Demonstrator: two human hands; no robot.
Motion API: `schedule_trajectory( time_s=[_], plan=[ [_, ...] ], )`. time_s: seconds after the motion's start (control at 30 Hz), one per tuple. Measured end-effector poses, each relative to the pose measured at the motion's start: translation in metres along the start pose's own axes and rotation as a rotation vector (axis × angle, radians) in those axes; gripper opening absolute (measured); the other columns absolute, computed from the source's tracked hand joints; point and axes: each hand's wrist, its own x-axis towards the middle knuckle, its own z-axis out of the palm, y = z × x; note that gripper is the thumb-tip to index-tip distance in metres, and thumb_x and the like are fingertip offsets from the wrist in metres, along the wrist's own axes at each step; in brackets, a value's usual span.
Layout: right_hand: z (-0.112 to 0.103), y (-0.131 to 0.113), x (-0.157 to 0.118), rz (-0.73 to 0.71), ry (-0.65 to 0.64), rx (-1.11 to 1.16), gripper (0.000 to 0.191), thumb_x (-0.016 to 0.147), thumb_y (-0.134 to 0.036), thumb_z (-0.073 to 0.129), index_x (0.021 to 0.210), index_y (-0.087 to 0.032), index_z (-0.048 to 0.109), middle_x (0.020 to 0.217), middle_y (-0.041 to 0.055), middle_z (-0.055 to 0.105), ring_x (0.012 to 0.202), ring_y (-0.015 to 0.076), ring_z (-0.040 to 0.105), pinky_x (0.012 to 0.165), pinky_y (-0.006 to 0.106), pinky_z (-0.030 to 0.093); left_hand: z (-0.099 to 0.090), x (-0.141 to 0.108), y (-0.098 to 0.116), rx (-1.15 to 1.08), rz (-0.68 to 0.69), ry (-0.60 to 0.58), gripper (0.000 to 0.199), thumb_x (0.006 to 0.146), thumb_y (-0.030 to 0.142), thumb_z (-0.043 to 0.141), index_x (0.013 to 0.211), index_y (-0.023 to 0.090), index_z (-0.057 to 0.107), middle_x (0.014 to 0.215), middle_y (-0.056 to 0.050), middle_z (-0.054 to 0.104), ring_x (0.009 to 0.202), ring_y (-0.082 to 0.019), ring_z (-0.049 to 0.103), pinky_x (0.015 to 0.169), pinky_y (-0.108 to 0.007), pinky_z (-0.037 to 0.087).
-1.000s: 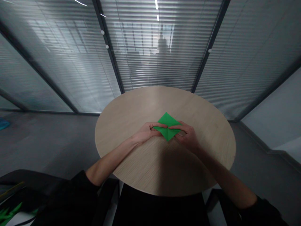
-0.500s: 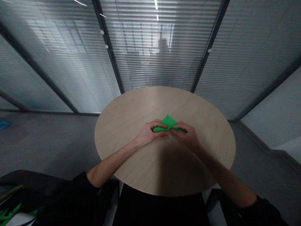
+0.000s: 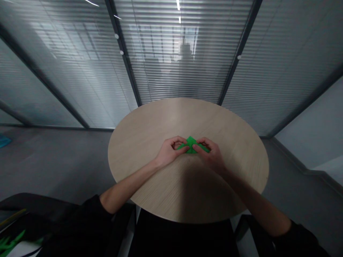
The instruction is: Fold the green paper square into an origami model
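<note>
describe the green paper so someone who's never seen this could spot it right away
Find the round wooden table. Near its centre the left hand and right hand meet. The small folded green paper is held between them, the only bright green thing on the tabletop.

Left hand (image 3: pixel 169 151), right hand (image 3: pixel 210 154), curled inward

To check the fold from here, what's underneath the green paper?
The pale wood-grain round tabletop lies below the green folded paper. The left hand and right hand cover the paper's sides, so whether it touches the tabletop cannot be seen.
</note>
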Motion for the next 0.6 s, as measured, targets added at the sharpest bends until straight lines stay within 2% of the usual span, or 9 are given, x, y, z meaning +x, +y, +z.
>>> schedule_trajectory(
  time_s=[0.13,0.23,0.3,0.37,0.47,0.6],
  plan=[
    [0.002,0.001,0.0,0.044,0.022,0.123,0.032,0.079,-0.039,0.078,0.104,-0.024,0.064,0.084,0.0027,0.073,0.078,0.021,0.07,0.07,0.032,0.055,0.002,0.0,-0.001,-0.044,0.016,-0.03,0.029,0.08,0.03,0.083,0.093,0.016,0.062,0.085,-0.001,0.07,0.072,-0.011,0.066,0.07,-0.024,0.053],
    [0.001,0.002,0.001,0.04,-0.018,0.076,0.019,0.083,-0.04,0.073,0.091,-0.023,0.069,0.082,0.0035,0.073,0.077,0.021,0.069,0.069,0.033,0.055,0.003,0.0,-0.002,-0.092,0.042,-0.008,0.036,0.077,0.029,0.086,0.097,0.017,0.058,0.089,-0.001,0.069,0.076,-0.011,0.067,0.072,-0.024,0.054],
    [0.001,0.002,0.001,0.028,-0.036,0.034,0.018,0.085,-0.039,0.07,0.081,-0.022,0.07,0.079,0.0034,0.071,0.076,0.0207,0.068,0.068,0.032,0.054,0.004,0.001,-0.001,-0.126,0.047,-0.007,0.04,0.077,0.03,0.087,0.102,0.017,0.059,0.092,-0.002,0.07,0.079,-0.012,0.069,0.075,-0.024,0.054],
    [0.001,0.002,0.001,0.019,-0.037,0.028,0.017,0.085,-0.039,0.069,0.081,-0.022,0.071,0.077,0.0029,0.071,0.074,0.0199,0.066,0.067,0.031,0.054,0.004,0.001,0.002,-0.129,0.028,-0.024,0.04,0.078,0.033,0.086,0.106,0.017,0.062,0.093,-0.003,0.072,0.081,-0.013,0.069,0.077,-0.026,0.054],
    [0.002,0.001,0.0,0.02,-0.031,0.057,0.018,0.084,-0.039,0.071,0.082,-0.022,0.071,0.077,0.0026,0.07,0.072,0.0182,0.065,0.066,0.03,0.053,0.005,0.001,0.006,-0.055,-0.016,-0.028,0.033,0.084,0.041,0.08,0.1,0.015,0.069,0.084,-0.003,0.072,0.072,-0.013,0.066,0.067,-0.024,0.051],
    [0.002,0.001,0.0,0.025,-0.053,0.073,0.018,0.084,-0.039,0.071,0.082,-0.021,0.071,0.077,0.0024,0.07,0.071,0.0168,0.064,0.065,0.028,0.052,0.005,0.0,0.009,0.0,0.002,0.002,0.032,0.085,0.045,0.079,0.088,0.014,0.072,0.072,-0.001,0.068,0.061,-0.01,0.057,0.058,-0.022,0.043]
  ],
)
